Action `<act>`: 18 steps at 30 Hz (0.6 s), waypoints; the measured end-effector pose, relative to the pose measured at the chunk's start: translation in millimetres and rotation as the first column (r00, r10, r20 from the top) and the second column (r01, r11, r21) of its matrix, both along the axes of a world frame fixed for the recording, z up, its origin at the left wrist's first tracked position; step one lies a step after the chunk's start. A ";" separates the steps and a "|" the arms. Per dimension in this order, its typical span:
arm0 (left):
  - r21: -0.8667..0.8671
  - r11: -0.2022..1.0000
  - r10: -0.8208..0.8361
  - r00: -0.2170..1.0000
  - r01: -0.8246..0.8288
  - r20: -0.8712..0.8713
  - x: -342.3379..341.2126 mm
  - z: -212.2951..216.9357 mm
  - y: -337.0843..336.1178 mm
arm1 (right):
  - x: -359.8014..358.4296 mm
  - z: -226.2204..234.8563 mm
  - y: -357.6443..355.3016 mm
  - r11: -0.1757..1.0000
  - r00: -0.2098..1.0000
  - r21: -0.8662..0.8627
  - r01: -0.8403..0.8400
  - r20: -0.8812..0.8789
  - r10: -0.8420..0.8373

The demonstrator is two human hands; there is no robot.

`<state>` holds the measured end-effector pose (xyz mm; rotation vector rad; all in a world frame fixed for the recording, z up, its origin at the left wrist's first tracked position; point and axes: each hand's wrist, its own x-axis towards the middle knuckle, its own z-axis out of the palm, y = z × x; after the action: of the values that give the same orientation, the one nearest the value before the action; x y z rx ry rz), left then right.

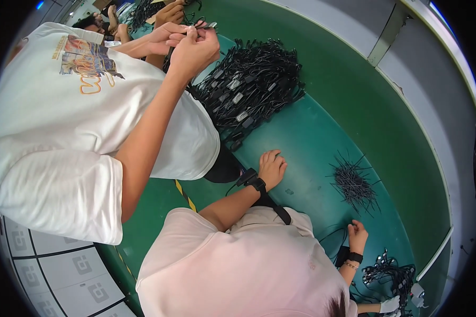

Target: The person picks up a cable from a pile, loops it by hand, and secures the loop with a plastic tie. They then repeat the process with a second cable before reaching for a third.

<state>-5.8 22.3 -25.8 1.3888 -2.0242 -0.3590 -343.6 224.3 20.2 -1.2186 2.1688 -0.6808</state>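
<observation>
My left hand (271,168) rests on the green table (314,129) with its fingers loosely spread and nothing in them. A black strap with a small device (247,178) sits on that wrist. Farther right, my right hand (357,235) lies at the table with fingers slightly bent and apart, and no object shows in it. It wears a black band (355,257) and a bracelet. Just beyond it is a loose heap of thin dark ties (353,182). Ahead of my left hand lies a large pile of black cables (248,84) with small blocks and pale labels.
At left, a co-worker in a white shirt (53,137) handles a dark cable with both hands (193,50). Another person's white-gloved hand (390,305) is near bundled cables (391,274) at lower right. A green raised edge (375,105) borders the table. White boxes (69,269) stand lower left.
</observation>
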 end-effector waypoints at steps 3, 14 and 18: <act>-0.011 1.000 0.003 1.000 -0.003 0.009 -0.7 -1.3 0.5 | -0.6 -1.5 1.2 1.000 1.000 -0.017 0.018 0.002 -0.018; -0.038 0.999 0.014 1.000 -0.013 0.021 0.1 -2.3 2.9 | -5.5 -3.8 8.1 1.000 1.000 0.010 0.026 0.011 -0.026; -0.043 0.999 0.019 0.999 -0.017 0.031 -0.2 -2.5 3.8 | -7.3 -7.2 9.9 0.999 0.998 -0.009 0.051 0.027 -0.051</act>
<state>-5.9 26.0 -28.3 1.3939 -2.0319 -0.2857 -350.9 234.2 12.9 -1.1558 2.1830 -0.7256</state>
